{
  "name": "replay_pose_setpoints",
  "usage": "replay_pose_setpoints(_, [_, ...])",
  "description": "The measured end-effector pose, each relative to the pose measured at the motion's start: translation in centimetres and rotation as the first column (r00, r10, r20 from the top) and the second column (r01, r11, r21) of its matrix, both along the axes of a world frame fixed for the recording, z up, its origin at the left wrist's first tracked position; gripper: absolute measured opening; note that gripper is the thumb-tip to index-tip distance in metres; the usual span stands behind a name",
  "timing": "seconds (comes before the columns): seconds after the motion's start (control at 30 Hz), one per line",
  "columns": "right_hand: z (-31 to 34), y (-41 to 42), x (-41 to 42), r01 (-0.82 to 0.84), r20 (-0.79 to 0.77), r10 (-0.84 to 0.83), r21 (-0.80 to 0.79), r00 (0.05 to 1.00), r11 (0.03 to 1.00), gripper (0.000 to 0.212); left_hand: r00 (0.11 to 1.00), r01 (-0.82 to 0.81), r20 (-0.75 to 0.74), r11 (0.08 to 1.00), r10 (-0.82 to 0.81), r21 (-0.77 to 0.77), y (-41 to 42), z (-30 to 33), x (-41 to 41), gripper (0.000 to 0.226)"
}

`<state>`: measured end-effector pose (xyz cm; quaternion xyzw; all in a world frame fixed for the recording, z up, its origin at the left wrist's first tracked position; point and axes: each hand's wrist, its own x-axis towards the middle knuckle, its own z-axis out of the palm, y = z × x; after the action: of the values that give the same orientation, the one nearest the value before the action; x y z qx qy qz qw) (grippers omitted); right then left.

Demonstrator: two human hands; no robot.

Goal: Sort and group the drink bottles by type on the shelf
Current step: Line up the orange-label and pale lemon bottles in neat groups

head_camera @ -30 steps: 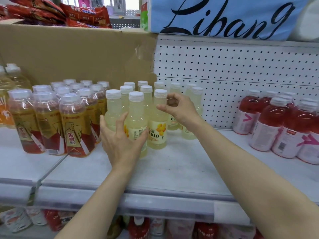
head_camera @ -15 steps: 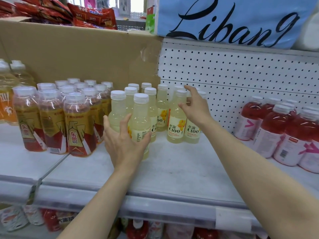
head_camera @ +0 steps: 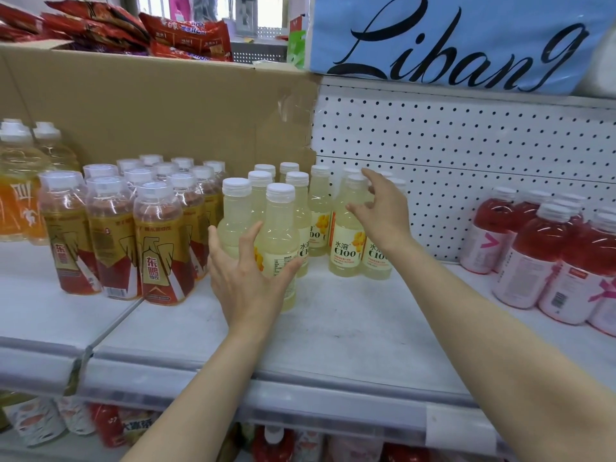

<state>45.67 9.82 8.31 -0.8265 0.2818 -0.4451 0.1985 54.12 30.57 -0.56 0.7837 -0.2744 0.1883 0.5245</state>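
Note:
Pale yellow C100 bottles (head_camera: 345,235) with white caps stand grouped at the middle of the white shelf (head_camera: 333,331). My left hand (head_camera: 246,281) presses flat against the front yellow bottle (head_camera: 280,225), thumb on its right side and fingers on its left. My right hand (head_camera: 376,211) hovers with spread fingers at the right-hand yellow bottles, just touching or just off them. Gold-and-red labelled bottles (head_camera: 160,248) are packed to the left. Red drink bottles (head_camera: 540,261) with pink-white labels stand at the right.
Orange drink bottles (head_camera: 16,201) sit at the far left. A cardboard box (head_camera: 150,105) holding red snack packs backs the left half, and a white pegboard (head_camera: 466,145) the right. More bottles (head_camera: 273,441) lie on the lower shelf. Bare shelf lies between yellow and red bottles.
My right hand carried a yellow bottle rightward, set it beside another near the pegboard, then let go and spread its fingers. My left hand stayed against the front bottle.

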Motion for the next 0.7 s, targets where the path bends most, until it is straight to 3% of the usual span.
replay_pose_setpoints(0.1, [-0.2, 3.0, -0.1, 0.056, 0.142, -0.045, -0.075, 0.989, 0.996, 0.057, 0.999, 0.017, -0.028, 0.993, -0.021, -0.115, 0.1, 0.4, -0.1, 0.078])
replay_pose_setpoints(0.2, [-0.3, 7.1, 0.0, -0.249, 0.248, 0.213, 0.124, 0.945, 0.96, 0.048, 0.998, -0.028, -0.058, 0.966, 0.013, -0.259, 0.3, 0.5, 0.2, 0.063])
replay_pose_setpoints(0.3, [-1.4, 9.6, 0.2, -0.469, 0.134, 0.452, 0.334, 0.882, 0.817, 0.06, 0.98, -0.095, -0.196, 0.957, 0.041, -0.276, 0.3, 0.5, 1.1, 0.061])
replay_pose_setpoints(0.43, [-3.1, 10.2, 0.1, -0.44, -0.036, 0.484, 0.36, 0.874, 0.822, 0.071, 0.948, -0.091, -0.319, 0.961, 0.003, -0.261, 0.5, 0.5, 1.8, 0.058])
replay_pose_setpoints(0.57, [-4.3, 10.0, 0.1, -0.44, -0.021, 0.484, 0.383, 0.875, 0.812, 0.085, 0.948, -0.082, -0.319, 0.969, 0.003, -0.232, 0.7, 0.9, 1.5, 0.065])
replay_pose_setpoints(0.7, [-5.0, 9.4, -0.9, -0.446, 0.048, 0.466, 0.391, 0.884, 0.805, 0.078, 0.93, 0.003, -0.352, 0.962, -0.102, -0.273, 0.9, 0.7, 1.9, 0.069])
